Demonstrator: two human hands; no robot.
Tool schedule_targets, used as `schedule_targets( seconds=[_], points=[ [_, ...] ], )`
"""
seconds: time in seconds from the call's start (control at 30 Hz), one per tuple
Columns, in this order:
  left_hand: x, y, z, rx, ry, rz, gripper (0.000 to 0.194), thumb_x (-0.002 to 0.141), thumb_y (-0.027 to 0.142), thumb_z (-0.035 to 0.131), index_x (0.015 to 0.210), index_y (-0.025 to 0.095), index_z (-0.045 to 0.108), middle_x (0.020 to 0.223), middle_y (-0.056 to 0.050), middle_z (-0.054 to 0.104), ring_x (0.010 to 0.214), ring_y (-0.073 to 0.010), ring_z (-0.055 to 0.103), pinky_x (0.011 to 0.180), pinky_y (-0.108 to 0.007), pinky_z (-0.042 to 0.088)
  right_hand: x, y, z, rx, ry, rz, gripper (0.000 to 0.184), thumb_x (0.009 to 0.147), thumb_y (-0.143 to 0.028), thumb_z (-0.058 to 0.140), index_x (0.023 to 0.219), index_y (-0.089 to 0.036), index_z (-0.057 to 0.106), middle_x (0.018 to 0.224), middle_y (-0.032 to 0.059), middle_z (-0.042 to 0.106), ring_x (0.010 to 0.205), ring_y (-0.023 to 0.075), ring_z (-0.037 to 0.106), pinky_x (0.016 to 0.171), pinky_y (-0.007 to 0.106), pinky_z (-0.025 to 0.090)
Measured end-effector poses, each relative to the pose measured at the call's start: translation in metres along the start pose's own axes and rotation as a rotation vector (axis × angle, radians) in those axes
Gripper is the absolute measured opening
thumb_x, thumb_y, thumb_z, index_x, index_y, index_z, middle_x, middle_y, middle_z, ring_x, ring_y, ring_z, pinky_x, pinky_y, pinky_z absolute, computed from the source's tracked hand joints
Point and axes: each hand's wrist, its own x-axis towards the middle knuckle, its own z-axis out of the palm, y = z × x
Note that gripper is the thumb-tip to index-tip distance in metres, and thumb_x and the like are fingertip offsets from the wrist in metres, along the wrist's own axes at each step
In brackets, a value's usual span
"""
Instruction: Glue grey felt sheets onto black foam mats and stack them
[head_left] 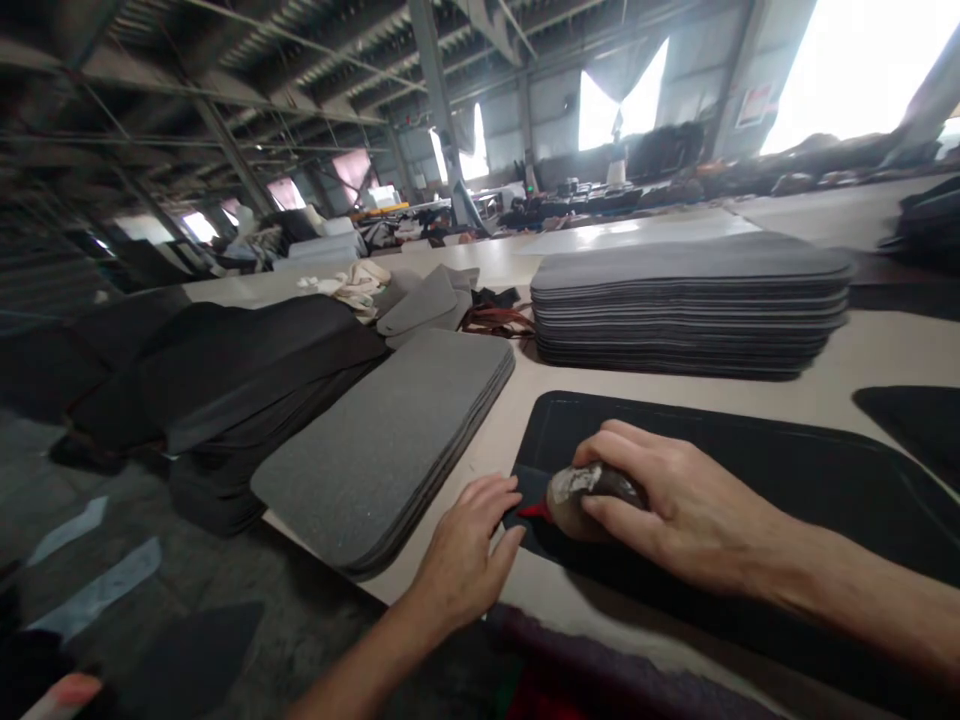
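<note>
My right hand [667, 500] is wrapped around a squeeze bottle [570, 500] with a red nozzle, smudged with whitish residue. The bottle is tipped on its side, its nozzle pointing left and down at the corner of a black rounded panel [720, 440] lying flat on the table. My left hand [472, 535] rests at the panel's left end, fingers stretched out together and thumb apart, with fingertips at the edge close to the nozzle. A smaller dark strip [531, 485] lies on the panel there.
A tall stack of grey rounded panels [690, 310] stands behind the black panel. To the left lies a lower grey stack [397, 440] at the edge of the table [517, 420]. Black material [255, 360] hangs further left. Another dark piece [919, 420] lies at right.
</note>
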Motion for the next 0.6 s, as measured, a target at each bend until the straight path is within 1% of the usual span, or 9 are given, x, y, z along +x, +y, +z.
schedule_targets(
  seconds=[0.1, 0.27, 0.4, 0.6],
  points=[
    [0.001, 0.0, 0.0, -0.005, 0.01, -0.002, 0.03, 0.094, 0.022, 0.058, 0.124, 0.019, 0.063, 0.138, -0.011, 0.062, 0.134, -0.0257, 0.051, 0.116, -0.05, 0.043, 0.009, -0.01, -0.007, -0.066, -0.036, -0.008, 0.01, 0.084, -0.02, 0.054, 0.093, -0.021, 0.059, 0.091, 0.0022, 0.056, 0.08, 0.0183, 0.053, 0.072, 0.031, 0.037],
    [0.001, -0.001, 0.0, -0.01, 0.01, 0.001, 0.031, 0.092, 0.021, 0.059, 0.123, 0.018, 0.064, 0.136, -0.011, 0.063, 0.133, -0.0254, 0.052, 0.115, -0.049, 0.045, 0.018, -0.023, -0.018, -0.12, -0.087, -0.099, 0.002, 0.085, -0.019, 0.055, 0.086, -0.019, 0.057, 0.09, 0.0018, 0.055, 0.076, 0.0161, 0.051, 0.068, 0.029, 0.033],
    [0.001, -0.002, 0.0, -0.009, 0.019, 0.001, 0.031, 0.092, 0.021, 0.06, 0.122, 0.018, 0.064, 0.136, -0.011, 0.063, 0.133, -0.025, 0.052, 0.115, -0.049, 0.044, 0.02, -0.025, -0.024, -0.145, -0.105, -0.104, 0.002, 0.083, -0.018, 0.056, 0.085, -0.019, 0.055, 0.09, 0.0012, 0.054, 0.074, 0.0153, 0.049, 0.066, 0.03, 0.029],
    [0.0, -0.003, 0.001, -0.008, 0.024, 0.008, 0.031, 0.091, 0.02, 0.06, 0.122, 0.019, 0.064, 0.135, -0.01, 0.063, 0.132, -0.0251, 0.053, 0.114, -0.049, 0.046, 0.02, -0.024, -0.024, -0.114, -0.102, -0.079, 0.002, 0.083, -0.019, 0.054, 0.085, -0.02, 0.055, 0.091, 0.0012, 0.055, 0.074, 0.015, 0.049, 0.066, 0.029, 0.029]
  ],
)
